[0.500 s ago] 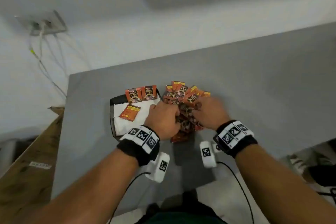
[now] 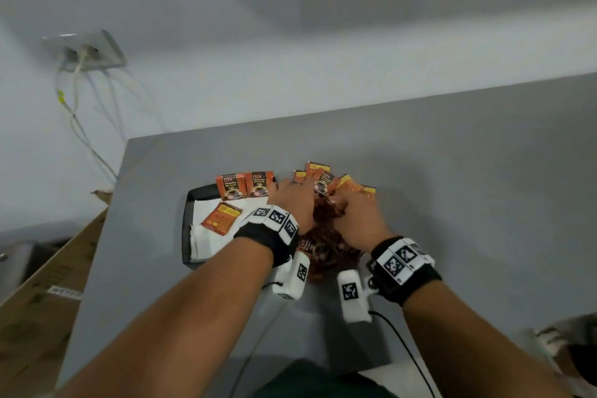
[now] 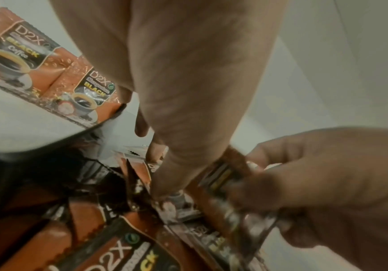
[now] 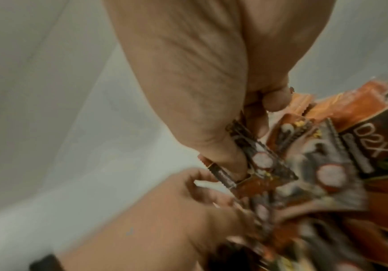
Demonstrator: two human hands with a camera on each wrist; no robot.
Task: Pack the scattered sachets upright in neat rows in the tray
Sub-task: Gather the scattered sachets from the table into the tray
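Observation:
A black tray lined with white paper sits on the grey table. Two orange coffee sachets stand upright along its far edge, and a third lies flat on the paper. To the right of the tray lies a loose pile of sachets. Both hands are buried in it. My left hand grips sachets between thumb and fingers. My right hand pinches a sachet edge. The fingertips are partly hidden by the pile.
A cardboard box stands beside the table's left edge. A wall socket with hanging cables is at the far left. Bare grey table stretches to the right and beyond the pile.
My left hand has reached a little farther over the pile, beside the tray's far right corner. My right hand has shifted slightly left and nearer. The tray's sachets have not moved.

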